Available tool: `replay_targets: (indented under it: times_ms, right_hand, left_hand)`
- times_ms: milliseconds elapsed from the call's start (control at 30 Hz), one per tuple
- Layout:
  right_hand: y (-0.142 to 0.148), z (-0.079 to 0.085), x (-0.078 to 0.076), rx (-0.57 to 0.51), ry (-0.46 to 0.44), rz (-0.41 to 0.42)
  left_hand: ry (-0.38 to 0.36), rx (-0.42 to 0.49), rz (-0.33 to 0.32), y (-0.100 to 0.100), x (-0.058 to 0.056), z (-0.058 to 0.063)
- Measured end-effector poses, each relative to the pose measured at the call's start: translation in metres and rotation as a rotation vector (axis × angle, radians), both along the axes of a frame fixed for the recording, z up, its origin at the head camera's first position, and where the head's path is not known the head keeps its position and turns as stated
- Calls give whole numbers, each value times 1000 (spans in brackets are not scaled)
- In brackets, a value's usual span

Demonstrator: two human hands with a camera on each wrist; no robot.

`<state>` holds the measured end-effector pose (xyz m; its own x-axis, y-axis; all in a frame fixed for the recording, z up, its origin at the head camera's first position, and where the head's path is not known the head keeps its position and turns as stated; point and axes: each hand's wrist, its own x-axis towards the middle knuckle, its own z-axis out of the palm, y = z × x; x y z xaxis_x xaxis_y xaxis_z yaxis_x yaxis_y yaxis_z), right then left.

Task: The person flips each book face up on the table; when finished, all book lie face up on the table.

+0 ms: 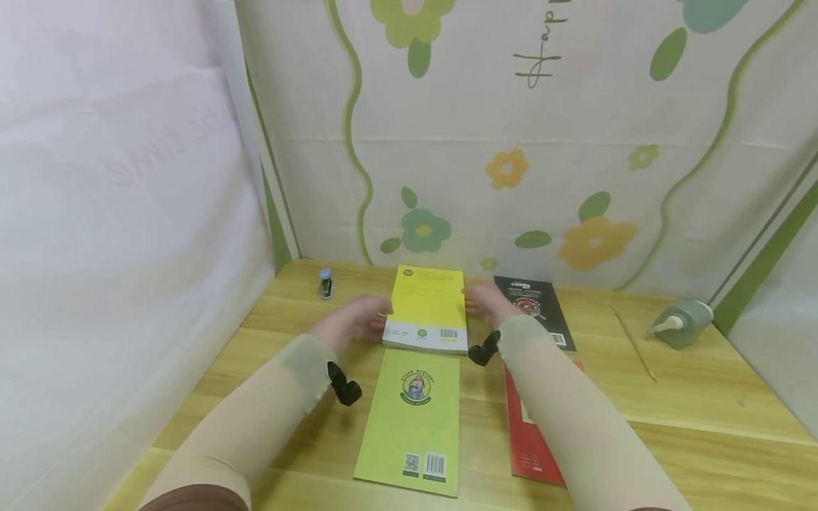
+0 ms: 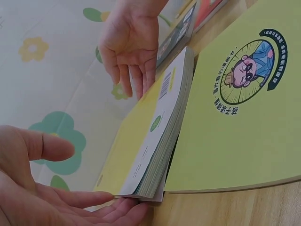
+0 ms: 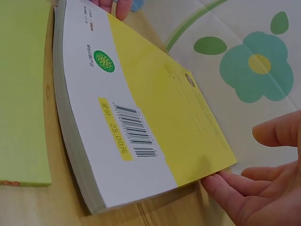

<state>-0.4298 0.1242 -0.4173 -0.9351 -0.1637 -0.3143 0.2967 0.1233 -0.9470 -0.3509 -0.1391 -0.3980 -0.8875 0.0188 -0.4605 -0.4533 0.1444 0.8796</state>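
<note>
A thick yellow book (image 1: 427,301) with a white strip and barcode lies at the back of the wooden table. At its left edge is my left hand (image 1: 358,317), whose extended fingers touch the side near the lower corner in the left wrist view; the thumb stands away from the cover. On the opposite side, my right hand (image 1: 488,301) has its fingertips against the right edge, thumb raised and apart in the right wrist view. Neither hand grips the book. Just in front lies a lime-green book (image 1: 412,426) with a cartoon figure and barcode.
A black book (image 1: 543,312) lies right of the yellow one. Beneath the right forearm, a red book (image 1: 533,443) is partly hidden. Farther right are a thin stick (image 1: 634,343) and a grey-green bottle (image 1: 684,324) on its side. A small vial (image 1: 326,284) is at back left.
</note>
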Motion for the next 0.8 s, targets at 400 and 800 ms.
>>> replay_targets:
  times_ms: [400, 800]
  right_hand:
    - [1, 1, 2, 14, -17, -17]
    - [1, -2, 3, -21, -22, -44]
  left_hand:
    - [25, 43, 21, -2, 1, -4]
    - [53, 95, 44, -4, 1, -13]
